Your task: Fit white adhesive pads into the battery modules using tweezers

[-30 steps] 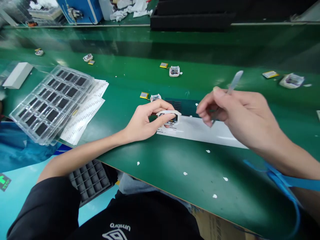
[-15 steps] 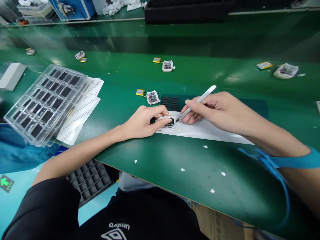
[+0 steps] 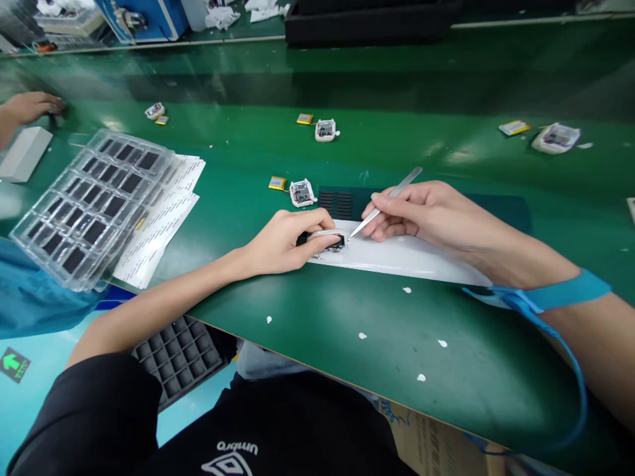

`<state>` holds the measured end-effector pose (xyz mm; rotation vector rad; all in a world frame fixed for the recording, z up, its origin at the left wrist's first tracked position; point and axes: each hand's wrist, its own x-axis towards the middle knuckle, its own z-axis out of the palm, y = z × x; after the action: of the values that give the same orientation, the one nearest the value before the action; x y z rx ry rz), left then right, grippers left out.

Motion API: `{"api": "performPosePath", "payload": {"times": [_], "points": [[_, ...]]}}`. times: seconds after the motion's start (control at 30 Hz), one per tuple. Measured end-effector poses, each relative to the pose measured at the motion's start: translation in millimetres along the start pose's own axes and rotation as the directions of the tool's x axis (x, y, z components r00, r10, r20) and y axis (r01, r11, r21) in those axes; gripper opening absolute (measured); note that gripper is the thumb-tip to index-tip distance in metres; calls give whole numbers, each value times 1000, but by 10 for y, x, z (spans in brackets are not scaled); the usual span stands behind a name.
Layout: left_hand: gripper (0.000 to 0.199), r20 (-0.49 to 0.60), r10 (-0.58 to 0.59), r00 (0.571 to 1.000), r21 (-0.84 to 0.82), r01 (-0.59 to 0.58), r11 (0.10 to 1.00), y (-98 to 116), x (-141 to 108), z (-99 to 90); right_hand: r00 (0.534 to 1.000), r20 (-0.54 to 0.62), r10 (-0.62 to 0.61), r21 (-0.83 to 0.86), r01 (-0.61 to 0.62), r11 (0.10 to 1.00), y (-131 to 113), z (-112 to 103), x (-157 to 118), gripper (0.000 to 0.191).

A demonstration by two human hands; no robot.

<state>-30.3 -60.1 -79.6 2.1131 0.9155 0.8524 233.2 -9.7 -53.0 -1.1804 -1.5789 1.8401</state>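
My left hand (image 3: 295,243) pinches a small white-rimmed device (image 3: 337,244) with dark electronics inside, over a white sheet (image 3: 407,258). Between the fingers of my right hand (image 3: 404,210) are metal tweezers (image 3: 384,203), their tip beside the device's right edge. Just behind the left hand lies an open white device with a circuit board (image 3: 302,193), wired to a yellow battery (image 3: 277,183). Small black strips (image 3: 336,204) sit on a dark mat behind the sheet.
Clear trays with black pieces (image 3: 94,205) lie on printed sheets at the left, near a white box (image 3: 24,153). Another person's hand (image 3: 34,107) is at far left. More devices (image 3: 326,130) stand farther back. A blue strap cord trails from my right wrist.
The tweezers have tilted and their tip has shifted slightly. Another person's hand has come in at far left, over a device there. The devices at the back have moved slightly left.
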Motion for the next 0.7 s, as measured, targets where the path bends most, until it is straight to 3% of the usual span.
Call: {"api": "performPosePath", "payload": {"times": [0.07,0.13,0.27,0.37,0.5,0.7], "points": [[29,-48,-8,999,-77,5,997,-5,-7,28,998,-67,-19,32,21,999,-59,9,-39,50],[33,-106,-49,993,-212,25,977,-1,-12,58,980,-162,-115,23,120,993,-132,49,-89,52],[37,-179,-149,973,-397,67,915,60,-21,59,854,-385,-351,-32,368,929,-277,240,-211,52],[35,-100,-171,980,-487,102,868,127,-40,10,794,-423,-437,-129,425,896,-337,425,-295,53],[42,18,-178,984,-564,157,811,164,-84,-10,818,-357,-451,-215,398,892,-330,592,-368,47],[48,32,-112,993,-596,109,796,125,-118,99,860,-230,-455,-255,398,881,-287,646,-378,44]]}}
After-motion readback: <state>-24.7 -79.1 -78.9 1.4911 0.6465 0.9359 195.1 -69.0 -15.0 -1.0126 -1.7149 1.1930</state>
